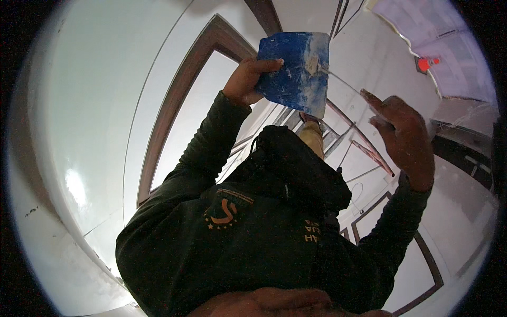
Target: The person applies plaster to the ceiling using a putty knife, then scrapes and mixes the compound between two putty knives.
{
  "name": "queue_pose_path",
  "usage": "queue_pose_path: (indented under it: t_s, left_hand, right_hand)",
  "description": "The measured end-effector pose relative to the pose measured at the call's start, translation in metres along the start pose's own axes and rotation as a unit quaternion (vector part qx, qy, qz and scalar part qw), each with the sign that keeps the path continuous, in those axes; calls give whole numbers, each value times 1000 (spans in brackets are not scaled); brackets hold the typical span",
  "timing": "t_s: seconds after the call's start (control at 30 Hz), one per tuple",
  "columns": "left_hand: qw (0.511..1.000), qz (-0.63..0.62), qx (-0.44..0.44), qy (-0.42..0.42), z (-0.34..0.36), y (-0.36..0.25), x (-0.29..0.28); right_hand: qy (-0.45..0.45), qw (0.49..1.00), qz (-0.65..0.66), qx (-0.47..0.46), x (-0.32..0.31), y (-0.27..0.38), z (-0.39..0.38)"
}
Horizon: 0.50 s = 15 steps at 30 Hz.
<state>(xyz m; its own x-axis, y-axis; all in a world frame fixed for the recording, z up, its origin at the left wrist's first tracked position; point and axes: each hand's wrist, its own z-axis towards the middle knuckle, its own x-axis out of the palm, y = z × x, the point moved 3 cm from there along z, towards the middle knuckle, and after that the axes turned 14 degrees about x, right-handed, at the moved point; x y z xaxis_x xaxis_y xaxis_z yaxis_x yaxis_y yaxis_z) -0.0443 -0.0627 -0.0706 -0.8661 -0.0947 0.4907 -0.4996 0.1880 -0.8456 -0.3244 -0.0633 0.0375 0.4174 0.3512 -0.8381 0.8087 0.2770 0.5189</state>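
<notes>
My left hand (246,80) grips the left edge of a blue putty board (285,71), thumb lying across its face. Whitish putty is smeared over the board's right half, with a small beige lump (312,65) near the middle. To the right, my right hand (404,127) is raised with fingers curled around a thin-bladed scraper (346,83), seen almost edge-on. Its far end meets the board beside the lump. The scraper's handle is hidden in my fingers.
Below the board, a metal ladder (331,138) shows beside my leg and foot (311,132). A brown door frame (171,100) rises on the left, next to a pale wall (100,105). A red-orange object (429,64) lies at the upper right, near whitish sheeting (459,58).
</notes>
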Motion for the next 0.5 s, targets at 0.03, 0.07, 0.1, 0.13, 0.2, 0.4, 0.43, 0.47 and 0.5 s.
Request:
queue_pose_path:
  t_s: [0.03,0.07,0.1,0.13,0.2,0.4,0.43,0.47,0.5]
  left_hand:
    - [1000,-1,-1,0,1,1,-3]
    - [1000,-5,-13,5,2,2,-5]
    - [1000,-9,-26,13,2,4,-5]
    - [999,-10,-28,14,3,5,-4]
    - [999,-15,-15,38,3,4,-1]
    - [999,6,-17,45,0,-1,4]
    - [999,5,-16,43,0,-1,3]
    - [999,5,-14,47,0,-1,3]
    - [999,5,-12,53,0,-1,3]
  right_hand:
    - [-15,998,-54,-38,-7,6,1]
    - [-31,991,-107,-77,-13,11,1]
    - [-42,986,-135,-90,-16,12,0]
    - [-41,986,-136,-87,-19,14,0]
    - [-71,964,-225,-124,-22,23,1]
    - [-46,960,-245,-123,-22,29,10]
    - [-45,960,-245,-125,-22,30,10]
    - [-48,961,-244,-124,-22,31,11]
    - [-51,961,-243,-121,-22,32,11]
